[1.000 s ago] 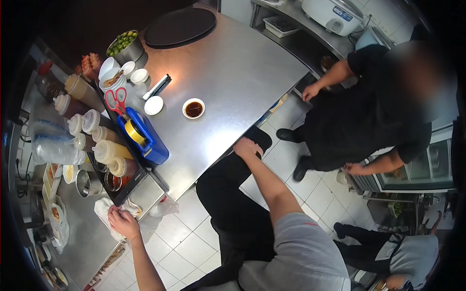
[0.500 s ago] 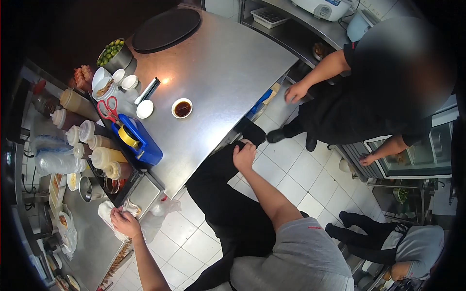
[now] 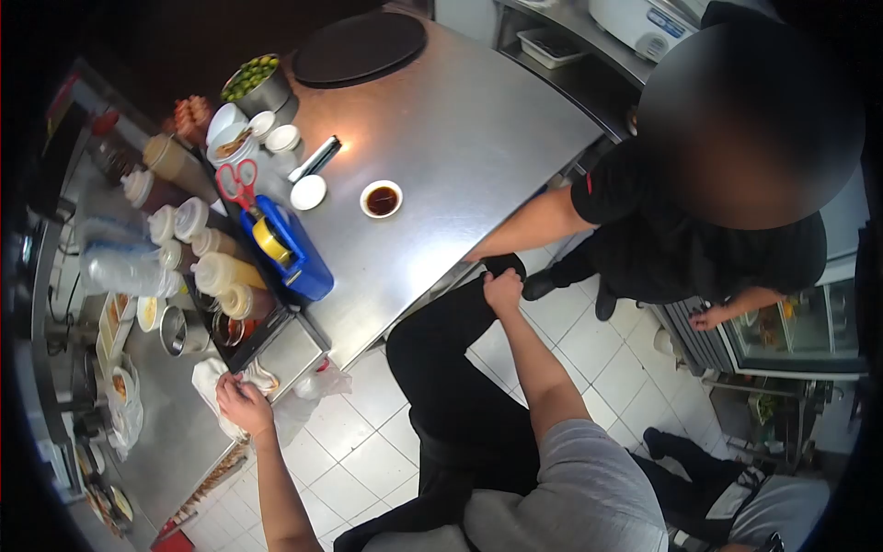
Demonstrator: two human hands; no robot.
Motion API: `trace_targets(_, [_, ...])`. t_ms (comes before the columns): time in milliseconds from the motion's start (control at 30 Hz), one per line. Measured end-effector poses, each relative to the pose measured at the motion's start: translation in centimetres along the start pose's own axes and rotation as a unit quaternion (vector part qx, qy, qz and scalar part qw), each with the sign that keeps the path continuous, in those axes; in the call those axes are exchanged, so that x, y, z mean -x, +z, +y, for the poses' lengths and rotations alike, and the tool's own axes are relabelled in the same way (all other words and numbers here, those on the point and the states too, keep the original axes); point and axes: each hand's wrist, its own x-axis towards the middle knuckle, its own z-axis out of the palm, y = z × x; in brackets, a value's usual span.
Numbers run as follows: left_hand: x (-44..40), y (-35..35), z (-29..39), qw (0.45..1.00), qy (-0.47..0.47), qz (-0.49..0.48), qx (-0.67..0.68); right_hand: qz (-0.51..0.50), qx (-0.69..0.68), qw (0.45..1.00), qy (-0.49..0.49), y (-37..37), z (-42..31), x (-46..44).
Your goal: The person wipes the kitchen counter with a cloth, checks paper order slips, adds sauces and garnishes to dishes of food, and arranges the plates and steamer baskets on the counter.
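My left hand (image 3: 244,405) rests at the counter's edge against a crumpled white cloth (image 3: 212,375), its fingers loosely bent and apart, with nothing visible in them. My right hand (image 3: 503,290) lies over the knee of my black trousers (image 3: 441,336), holding no object. On the steel counter (image 3: 469,120), beyond my knee, stands a small white bowl of dark brown sauce (image 3: 381,200). Left of it are another small white bowl (image 3: 308,191), a black-and-white marker (image 3: 315,158) and a blue tape dispenser (image 3: 299,262) with yellow tape.
Several squeeze bottles (image 3: 225,273), red-handled scissors (image 3: 241,182) and a metal pot of green limes (image 3: 262,90) line the left side. A round black tray (image 3: 359,48) lies at the back. A co-worker in black (image 3: 727,230) stands at right; another person (image 3: 782,511) is lower right.
The view has shifted, so the counter sits farther right. The co-worker in black has leaned closer, one arm now reaching to the counter's edge. My hands stay by the cloth and on the knee.
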Motion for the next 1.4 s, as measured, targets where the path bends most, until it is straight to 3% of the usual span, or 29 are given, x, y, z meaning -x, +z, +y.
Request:
trace_targets(167, [0.0, -0.3, 0.2, 0.999, -0.010, 0.001, 0.035, -0.151, 0.032, 0.988, -0.009, -2.4, 0.2, 1.1])
trace_targets(233, [0.0, -0.1, -0.1, 0.999, -0.021, 0.007, 0.040, -0.133, 0.059, 0.989, -0.031, -2.4, 0.4, 1.4])
trace_targets(300, [0.2, -0.2, -0.3, 0.998, -0.013, 0.030, 0.054, -0.106, 0.075, 0.984, -0.120, -1.9, 0.9, 0.5])
trace_targets(333, [0.0, -0.7, 0.0, 0.998, -0.025, 0.030, 0.056, -0.120, 0.131, 0.953, -0.246, -1.8, 1.2, -0.4])
trace_targets(367, [-0.1, -1.2, 0.1, 0.996, -0.036, 0.033, 0.070, -0.112, 0.055, 0.968, -0.216, 0.5, 2.3, -2.3])
trace_targets(400, [0.0, -1.0, -0.2, 0.996, -0.036, 0.042, 0.071, -0.154, 0.089, 0.972, -0.153, 0.8, 1.9, -3.3])
trace_targets(500, [0.2, -1.2, -0.5, 0.995, -0.072, 0.047, 0.042, -0.198, 0.170, 0.959, -0.109, -1.2, -0.2, -2.6])
trace_targets(633, [-0.1, -1.1, 0.0, 0.994, -0.073, 0.039, 0.069, -0.178, 0.200, 0.949, -0.165, -2.1, 0.9, -1.5])
trace_targets(833, [-0.1, -1.2, 0.0, 0.995, -0.065, 0.044, 0.056, -0.200, 0.166, 0.963, -0.074, 1.6, 2.3, -4.3])
trace_targets(900, [0.1, -1.4, -0.2, 0.996, -0.059, 0.040, 0.048, -0.262, -0.080, 0.960, 0.056, 6.4, 7.2, -7.2])
trace_targets(967, [0.0, -1.1, -0.1, 0.997, -0.047, 0.043, 0.047, -0.258, 0.016, 0.966, -0.021, 6.1, 8.3, -6.0])
trace_targets(1000, [0.0, -0.9, -0.2, 0.997, -0.038, 0.045, 0.055, -0.219, 0.143, 0.961, -0.093, 1.4, 4.5, -1.7])
trace_targets(1067, [-0.1, -0.7, -0.1, 0.997, -0.023, 0.047, 0.056, -0.118, 0.147, 0.970, -0.156, -0.7, 2.0, 1.2])
trace_targets(1133, [-0.3, -0.8, -0.2, 0.998, -0.001, 0.038, 0.053, -0.098, 0.075, 0.992, -0.014, -0.6, 0.5, 1.2])
trace_targets(1233, [-0.2, -0.8, 0.5, 0.999, -0.024, 0.020, 0.024, -0.083, 0.076, 0.993, -0.038, 1.1, 2.0, -0.3])
trace_targets(1267, [-0.2, -0.6, 0.5, 0.999, -0.023, 0.016, 0.017, -0.123, 0.106, 0.986, -0.035, 2.6, 3.0, -1.6])
trace_targets(1300, [-0.1, -0.6, 0.3, 1.000, -0.023, 0.012, 0.007, -0.127, 0.073, 0.989, 0.025, 1.9, 2.4, -1.0])
trace_targets(1400, [0.0, -0.4, 0.2, 1.000, -0.026, 0.010, 0.005, -0.136, 0.037, 0.990, 0.029, -0.4, 1.7, 1.1])
